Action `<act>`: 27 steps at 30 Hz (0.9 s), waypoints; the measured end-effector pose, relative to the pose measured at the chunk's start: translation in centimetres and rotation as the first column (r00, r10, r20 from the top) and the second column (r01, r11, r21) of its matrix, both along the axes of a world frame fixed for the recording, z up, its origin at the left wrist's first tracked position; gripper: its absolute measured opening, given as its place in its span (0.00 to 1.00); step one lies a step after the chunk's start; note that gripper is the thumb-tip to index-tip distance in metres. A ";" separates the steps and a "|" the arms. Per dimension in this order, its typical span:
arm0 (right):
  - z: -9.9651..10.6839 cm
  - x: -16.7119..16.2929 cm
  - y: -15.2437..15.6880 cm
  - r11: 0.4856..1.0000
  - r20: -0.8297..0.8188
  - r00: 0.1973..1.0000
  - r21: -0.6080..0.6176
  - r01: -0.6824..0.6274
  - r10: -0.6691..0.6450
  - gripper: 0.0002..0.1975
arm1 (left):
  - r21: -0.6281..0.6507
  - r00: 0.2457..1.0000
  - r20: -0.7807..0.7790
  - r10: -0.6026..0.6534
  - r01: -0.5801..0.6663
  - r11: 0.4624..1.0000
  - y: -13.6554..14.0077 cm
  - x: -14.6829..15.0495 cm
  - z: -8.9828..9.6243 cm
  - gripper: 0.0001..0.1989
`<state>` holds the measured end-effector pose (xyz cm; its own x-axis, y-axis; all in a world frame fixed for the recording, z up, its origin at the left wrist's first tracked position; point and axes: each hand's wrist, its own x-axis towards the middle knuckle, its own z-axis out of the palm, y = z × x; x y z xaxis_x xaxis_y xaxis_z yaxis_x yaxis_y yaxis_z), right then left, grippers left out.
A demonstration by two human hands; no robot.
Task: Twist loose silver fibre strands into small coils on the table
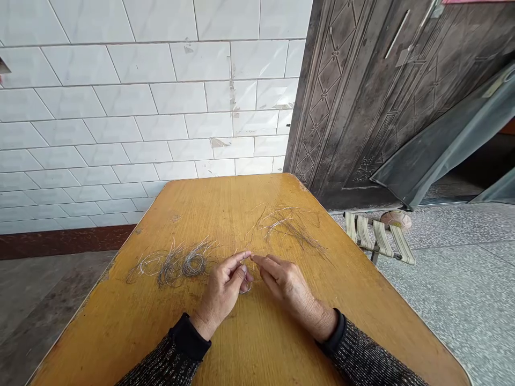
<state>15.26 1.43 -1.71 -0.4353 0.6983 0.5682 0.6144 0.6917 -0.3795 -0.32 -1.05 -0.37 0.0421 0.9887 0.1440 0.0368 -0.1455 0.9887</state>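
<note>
My left hand is closed, with its thumb bent against the fingers. A small loop of thin wire shows below its fingers, partly hidden by them. My right hand is closed too, its fingertips meeting the tip of my left index finger. What lies between those fingertips is too small to make out. Left of my hands, coils of thin metal wire lie in several tangled rings on the wooden table. Beyond my right hand, loose strands of wire are spread in a messy bunch.
White wall tiles rise behind the table's far edge. At the right stand a dark carved door and a hanging grey curtain. A folding stool with striped straps is beside the table, near a round pale object.
</note>
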 end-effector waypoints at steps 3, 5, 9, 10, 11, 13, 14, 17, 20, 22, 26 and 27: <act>-0.1 0.1 -0.1 0.998 0.107 0.993 0.047 0.045 -0.049 0.16 | 0.031 0.999 -0.032 0.017 -0.016 0.999 -0.1 0.1 0.3 0.14; -0.2 0.1 -0.2 0.995 0.136 0.988 0.078 0.067 -0.077 0.15 | 0.044 0.999 -0.045 0.030 -0.028 0.999 -0.1 0.3 0.6 0.13; -0.2 0.1 -0.3 0.987 0.186 0.976 0.134 0.087 -0.112 0.14 | 0.047 0.997 -0.070 0.040 -0.037 0.998 -0.1 0.5 0.7 0.13; -0.1 0.1 -0.4 0.987 0.203 0.973 0.138 0.087 -0.114 0.13 | 0.049 0.996 -0.079 0.039 -0.035 0.998 -0.1 0.5 0.6 0.13; 0.0 0.1 -0.4 0.987 0.219 0.969 0.137 0.086 -0.115 0.13 | 0.054 0.996 -0.087 0.037 -0.032 0.998 0.0 0.5 0.5 0.13; 0.1 0.2 -0.5 0.988 0.246 0.963 0.133 0.078 -0.109 0.13 | 0.075 0.995 -0.086 0.041 -0.035 0.997 0.0 0.4 0.2 0.12; 0.2 0.2 -0.5 0.988 0.261 0.960 0.134 0.070 -0.103 0.13 | 0.088 0.996 -0.077 0.045 -0.039 0.995 0.0 0.3 0.0 0.12; 0.3 0.3 -0.6 0.988 0.305 0.948 0.148 0.049 -0.093 0.13 | 0.104 0.998 -0.040 0.052 -0.047 0.993 0.0 0.1 -0.5 0.11; 0.3 0.2 -0.7 0.985 0.318 0.943 0.165 0.048 -0.100 0.12 | 0.102 0.999 -0.029 0.038 -0.035 0.994 0.0 -0.2 -0.8 0.11; 0.3 0.2 -0.8 0.983 0.324 0.939 0.176 0.055 -0.111 0.10 | 0.120 0.998 -0.058 0.032 -0.025 0.992 0.0 -0.4 -0.9 0.12; 0.3 0.1 -0.8 0.987 0.348 0.933 0.158 0.043 -0.096 0.09 | 0.143 0.992 -0.124 0.034 -0.016 0.990 0.0 -0.7 -0.8 0.13; 0.2 0.1 -0.9 0.989 0.345 0.935 0.145 0.039 -0.087 0.09 | 0.133 0.993 -0.115 0.032 -0.016 0.991 -0.1 -0.7 -0.8 0.12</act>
